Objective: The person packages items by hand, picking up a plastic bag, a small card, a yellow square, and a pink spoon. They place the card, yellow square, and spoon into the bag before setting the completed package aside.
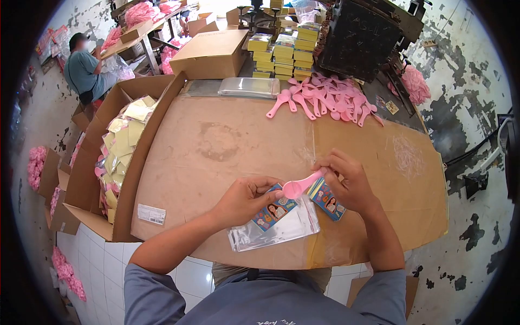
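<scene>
My left hand pinches a blue printed card, its thumb close by the bowl of a pink measuring spoon. The fingers of my right hand are closed on the spoon's handle. Beneath the card lies a pile of clear plastic bags on the cardboard-covered table. A small stack of similar printed cards rests just below my right hand, partly hidden by it.
A heap of pink spoons lies at the table's back. Behind it rise stacks of cards. More clear bags sit near a closed carton. An open carton of packed bags borders the left. A person sits farther off.
</scene>
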{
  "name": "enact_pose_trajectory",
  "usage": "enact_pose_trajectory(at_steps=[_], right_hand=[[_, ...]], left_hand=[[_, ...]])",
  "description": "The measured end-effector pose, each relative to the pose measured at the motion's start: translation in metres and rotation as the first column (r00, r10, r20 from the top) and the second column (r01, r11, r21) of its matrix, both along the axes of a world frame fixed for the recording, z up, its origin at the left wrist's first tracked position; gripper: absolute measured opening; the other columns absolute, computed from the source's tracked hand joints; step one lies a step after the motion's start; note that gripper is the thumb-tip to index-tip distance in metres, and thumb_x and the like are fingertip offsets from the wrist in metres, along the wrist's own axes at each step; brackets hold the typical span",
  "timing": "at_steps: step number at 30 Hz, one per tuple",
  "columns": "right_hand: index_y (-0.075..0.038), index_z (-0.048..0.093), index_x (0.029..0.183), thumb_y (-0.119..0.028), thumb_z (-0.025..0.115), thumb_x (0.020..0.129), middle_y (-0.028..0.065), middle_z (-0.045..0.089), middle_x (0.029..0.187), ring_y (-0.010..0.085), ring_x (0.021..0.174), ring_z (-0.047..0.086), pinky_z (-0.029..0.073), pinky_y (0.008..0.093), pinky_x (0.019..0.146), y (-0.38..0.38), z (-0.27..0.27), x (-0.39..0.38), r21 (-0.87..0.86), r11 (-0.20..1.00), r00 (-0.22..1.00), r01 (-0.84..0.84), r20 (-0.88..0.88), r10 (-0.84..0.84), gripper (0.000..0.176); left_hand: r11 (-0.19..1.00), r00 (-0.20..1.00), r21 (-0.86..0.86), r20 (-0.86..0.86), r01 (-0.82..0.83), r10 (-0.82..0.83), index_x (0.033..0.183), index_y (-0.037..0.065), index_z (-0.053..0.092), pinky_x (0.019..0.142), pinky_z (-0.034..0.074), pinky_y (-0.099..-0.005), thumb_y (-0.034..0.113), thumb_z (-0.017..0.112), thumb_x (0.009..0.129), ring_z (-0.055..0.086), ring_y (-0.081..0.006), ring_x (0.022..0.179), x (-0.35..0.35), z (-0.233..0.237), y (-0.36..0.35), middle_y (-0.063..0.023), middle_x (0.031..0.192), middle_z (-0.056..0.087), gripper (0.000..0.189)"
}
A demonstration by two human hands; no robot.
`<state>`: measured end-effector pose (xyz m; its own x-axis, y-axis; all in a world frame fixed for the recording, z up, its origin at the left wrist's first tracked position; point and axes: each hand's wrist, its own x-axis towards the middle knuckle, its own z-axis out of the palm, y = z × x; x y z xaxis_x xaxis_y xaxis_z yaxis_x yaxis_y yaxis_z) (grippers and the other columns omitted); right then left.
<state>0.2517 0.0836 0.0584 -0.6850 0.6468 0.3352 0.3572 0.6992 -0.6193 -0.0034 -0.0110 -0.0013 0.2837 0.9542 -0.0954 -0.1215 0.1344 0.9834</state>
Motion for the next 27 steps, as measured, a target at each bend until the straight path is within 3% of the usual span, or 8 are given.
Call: enact_pose_trajectory(at_steps=[6, 9, 12, 15, 18, 21, 24, 27], right_hand=[[-0.002, 0.061, 0.132, -0.002, 0.058, 0.1, 0.0187, 0.065, 0.128, 0.0294, 0.103, 0.07, 0.056, 0.0384, 0.088, -0.013, -0.021, -0.024, 0.066, 0.984, 0.972, -0.168, -0.155, 0.176, 0.032], [-0.004, 0.052, 0.146, -0.002, 0.056, 0.101, 0.0206, 0.055, 0.148, 0.0315, 0.122, 0.065, 0.051, 0.0416, 0.103, -0.028, -0.011, -0.028, -0.319, 0.914, 0.959, -0.249, -0.213, 0.187, 0.046], [-0.005, 0.043, 0.155, -0.001, 0.055, 0.101, 0.018, 0.046, 0.159, 0.031, 0.139, 0.054, 0.04, 0.043, 0.116, -0.036, -0.021, -0.032, -0.491, 0.74, 0.878, -0.459, -0.376, 0.296, 0.056], [-0.005, 0.046, 0.153, 0.001, 0.054, 0.1, 0.0174, 0.048, 0.157, 0.031, 0.148, 0.044, 0.032, 0.0443, 0.122, -0.02, -0.014, -0.028, -0.718, 0.299, 0.764, -0.628, -0.641, 0.065, 0.054], [-0.006, 0.06, 0.139, 0.0, 0.06, 0.097, 0.0157, 0.058, 0.146, 0.0308, 0.141, 0.051, 0.036, 0.0451, 0.119, -0.012, -0.006, -0.023, -0.264, 0.86, 0.881, -0.437, -0.317, 0.351, 0.042], [-0.007, 0.073, 0.113, 0.002, 0.072, 0.087, 0.0131, 0.065, 0.131, 0.0311, 0.128, 0.06, 0.041, 0.0455, 0.116, -0.019, 0.0, -0.026, -0.173, 0.862, 0.876, -0.476, -0.178, 0.448, 0.028], [-0.008, 0.076, 0.095, 0.0, 0.077, 0.082, 0.009, 0.069, 0.115, 0.0284, 0.119, 0.065, 0.048, 0.0425, 0.105, -0.029, 0.035, -0.027, -0.079, 0.904, 0.871, -0.42, -0.315, 0.377, 0.015], [-0.01, 0.075, 0.098, -0.007, 0.078, 0.084, 0.0056, 0.069, 0.105, 0.0259, 0.106, 0.068, 0.052, 0.0375, 0.084, -0.041, 0.077, -0.027, 0.482, 0.854, 0.98, -0.197, 0.096, 0.172, 0.015]], left_hand=[[0.999, 0.997, 0.035, -0.064, 0.041, -0.039, 0.129, -0.005, 0.066, 0.084, 0.057, -0.0251, 0.016, 0.062, 0.107, 0.068, -0.0078, 0.096, 0.006, -0.003, -0.005, -0.006, 0.107, 0.075, 0.031], [0.997, 0.998, 0.058, -0.027, 0.05, -0.049, 0.129, -0.004, 0.066, 0.083, 0.056, -0.0241, 0.019, 0.064, 0.106, 0.068, -0.0072, 0.096, 0.005, -0.006, -0.006, -0.0061, 0.106, 0.075, 0.032], [0.996, 0.997, 0.079, -0.072, 0.046, -0.041, 0.128, -0.003, 0.067, 0.082, 0.055, -0.0236, 0.02, 0.064, 0.106, 0.067, -0.0061, 0.095, 0.0, -0.003, -0.004, -0.0056, 0.105, 0.075, 0.032], [0.997, 0.997, 0.013, 0.006, 0.071, -0.071, 0.127, -0.002, 0.067, 0.081, 0.054, -0.0232, 0.02, 0.064, 0.106, 0.067, -0.0053, 0.094, -0.005, 0.007, -0.002, -0.0049, 0.103, 0.076, 0.03], [0.988, 0.984, -0.006, 0.097, 0.151, -0.15, 0.128, -0.002, 0.065, 0.084, 0.054, -0.0238, 0.021, 0.064, 0.106, 0.067, -0.0056, 0.096, -0.006, 0.007, -0.004, -0.0048, 0.104, 0.076, 0.032], [0.968, 0.951, 0.031, 0.184, 0.248, -0.249, 0.132, -0.001, 0.062, 0.092, 0.053, -0.0266, 0.021, 0.064, 0.106, 0.067, -0.0084, 0.105, -0.006, 0.003, -0.005, -0.0076, 0.115, 0.074, 0.034], [0.978, 0.968, 0.138, 0.176, 0.156, -0.179, 0.137, 0.001, 0.059, 0.103, 0.05, -0.0319, 0.019, 0.064, 0.105, 0.064, -0.0146, 0.119, -0.002, 0.004, -0.009, -0.011, 0.13, 0.068, 0.037], [0.939, 1.0, 0.343, 0.006, 0.013, -0.016, 0.139, 0.001, 0.057, 0.11, 0.046, -0.0369, 0.016, 0.065, 0.103, 0.061, -0.0213, 0.129, -0.001, 0.008, -0.008, -0.0134, 0.141, 0.062, 0.04]])
